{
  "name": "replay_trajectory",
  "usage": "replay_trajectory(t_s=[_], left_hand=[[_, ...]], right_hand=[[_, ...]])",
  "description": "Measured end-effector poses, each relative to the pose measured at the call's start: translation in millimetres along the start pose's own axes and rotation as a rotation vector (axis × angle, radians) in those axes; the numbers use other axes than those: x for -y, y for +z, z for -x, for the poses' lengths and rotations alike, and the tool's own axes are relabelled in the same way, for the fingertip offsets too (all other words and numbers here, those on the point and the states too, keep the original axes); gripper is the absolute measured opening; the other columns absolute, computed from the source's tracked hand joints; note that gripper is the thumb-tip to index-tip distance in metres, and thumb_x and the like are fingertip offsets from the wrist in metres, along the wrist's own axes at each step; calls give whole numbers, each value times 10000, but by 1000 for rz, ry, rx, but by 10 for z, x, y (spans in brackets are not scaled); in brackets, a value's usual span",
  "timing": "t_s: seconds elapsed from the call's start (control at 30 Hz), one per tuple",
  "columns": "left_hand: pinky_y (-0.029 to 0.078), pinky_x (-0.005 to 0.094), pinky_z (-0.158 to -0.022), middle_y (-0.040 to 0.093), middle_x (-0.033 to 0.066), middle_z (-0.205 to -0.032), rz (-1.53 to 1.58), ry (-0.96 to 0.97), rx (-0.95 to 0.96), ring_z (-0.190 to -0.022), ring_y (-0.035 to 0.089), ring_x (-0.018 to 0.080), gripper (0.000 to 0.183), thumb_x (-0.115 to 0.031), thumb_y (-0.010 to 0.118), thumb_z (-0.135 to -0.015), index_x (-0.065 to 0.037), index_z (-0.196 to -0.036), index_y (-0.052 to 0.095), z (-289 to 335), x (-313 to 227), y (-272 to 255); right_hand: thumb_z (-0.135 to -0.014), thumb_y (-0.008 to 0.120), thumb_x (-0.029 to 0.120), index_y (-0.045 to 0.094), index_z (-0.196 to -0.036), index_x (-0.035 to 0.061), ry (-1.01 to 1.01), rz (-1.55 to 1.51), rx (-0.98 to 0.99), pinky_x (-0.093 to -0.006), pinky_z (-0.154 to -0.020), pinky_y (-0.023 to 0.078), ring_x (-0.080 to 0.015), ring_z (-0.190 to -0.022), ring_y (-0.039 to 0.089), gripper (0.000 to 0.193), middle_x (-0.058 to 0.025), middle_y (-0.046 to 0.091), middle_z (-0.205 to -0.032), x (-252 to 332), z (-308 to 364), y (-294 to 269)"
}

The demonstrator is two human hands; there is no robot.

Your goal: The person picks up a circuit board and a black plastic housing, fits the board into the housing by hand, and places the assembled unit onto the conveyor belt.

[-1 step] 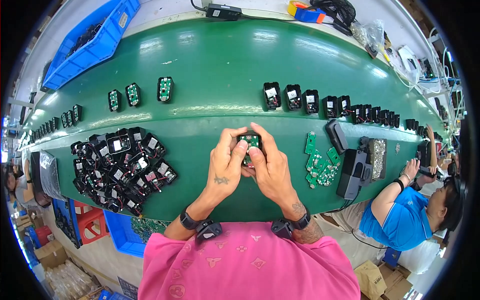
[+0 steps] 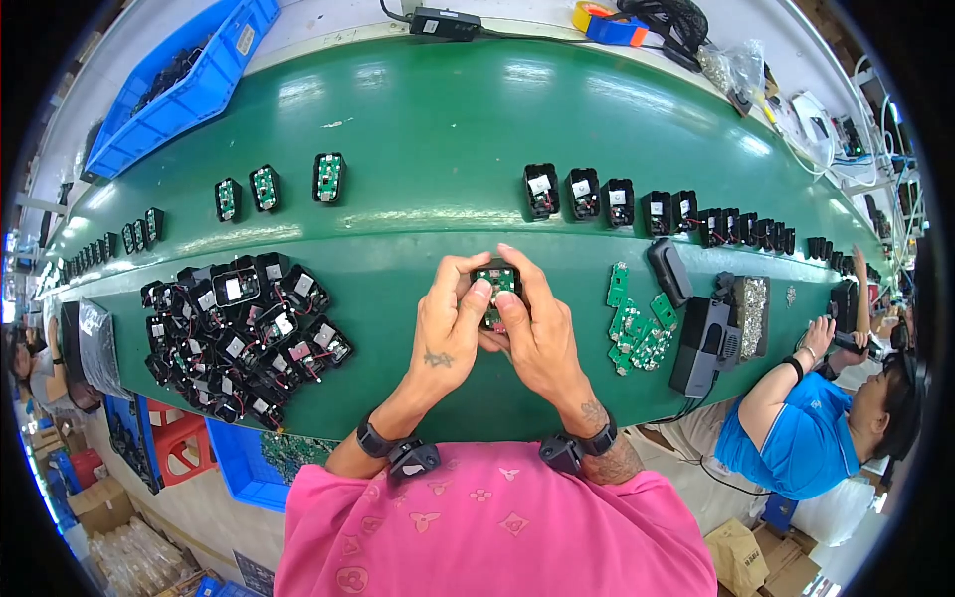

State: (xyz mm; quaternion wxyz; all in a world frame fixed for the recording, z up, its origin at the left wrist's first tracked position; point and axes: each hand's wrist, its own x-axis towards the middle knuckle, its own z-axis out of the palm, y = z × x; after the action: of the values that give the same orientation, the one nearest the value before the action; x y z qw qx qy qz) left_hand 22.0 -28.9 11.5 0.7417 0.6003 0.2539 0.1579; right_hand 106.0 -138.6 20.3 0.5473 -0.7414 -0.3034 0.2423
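Observation:
Between my hands is a small black plastic case with a green circuit board in it. My left hand wraps its left side, thumb pressed on the board. My right hand grips the right side, its thumb also on the board. Fingers hide the case's lower part. To the left lies a heap of black cases with white parts and thin wires inside. Loose green circuit boards are piled to the right of my hands.
Cases with green boards stand at the back left; a row of black cases runs right. A dark grey device and a tray of small metal parts sit right, near a person in blue. A blue crate stands far left.

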Motion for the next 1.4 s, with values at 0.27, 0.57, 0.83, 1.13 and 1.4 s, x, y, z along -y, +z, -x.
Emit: replay_trajectory(t_s=[0.27, 0.57, 0.83, 1.13, 1.4], left_hand=[[574, 284, -508, 668, 169, -1015, -213, 140, -71, -685, 702, 193, 287, -133, 482, -1030, 32, -1266, 486, 15, 43, 29], [591, 315, -584, 678, 195, -1060, -322, 291, -177, -780, 719, 229, 269, -127, 519, -1018, 22, -1240, 538, -86, 173, -62], [574, 317, -570, 667, 188, -1088, -351, 423, -277, -711, 710, 238, 265, -154, 488, -1031, -25, -1251, 560, -302, 70, -117], [566, 448, -743, 693, 229, -1004, -1248, 148, -620, -867, 715, 372, 400, -220, 509, -1002, -54, -1366, 513, -1545, 258, -928], [500, 481, -957, 395, 172, -1518, -1237, 437, -22, -1196, 542, 430, 872, -367, 836, -713, -158, -1461, 440, -1295, 167, 272]], right_hand=[[-1027, 502, 119, 486, -1367, 54, 87, -207, 66, -279, -775, 518, -107, -916, 599, 347, -63, 642, -1052, -99, -77, 32], [-1037, 513, 109, 509, -1340, 53, -7, -441, 15, -237, -755, 508, -80, -916, 584, 309, -50, 630, -1056, -279, -157, 231], [-974, 618, 137, 525, -1356, 39, -203, -86, -88, -300, -760, 527, -162, -857, 629, 404, -107, 651, -993, -233, -113, 5], [-873, 694, 104, 684, -948, 1, -83, 694, -604, -377, -786, 490, -281, -866, 620, 128, -118, 657, -913, -741, 215, -1120], [-811, 771, 292, 671, -975, 4, 155, 958, -407, -465, -865, 449, -339, -1032, 544, 346, -152, 606, -1067, -724, 200, -1170]])
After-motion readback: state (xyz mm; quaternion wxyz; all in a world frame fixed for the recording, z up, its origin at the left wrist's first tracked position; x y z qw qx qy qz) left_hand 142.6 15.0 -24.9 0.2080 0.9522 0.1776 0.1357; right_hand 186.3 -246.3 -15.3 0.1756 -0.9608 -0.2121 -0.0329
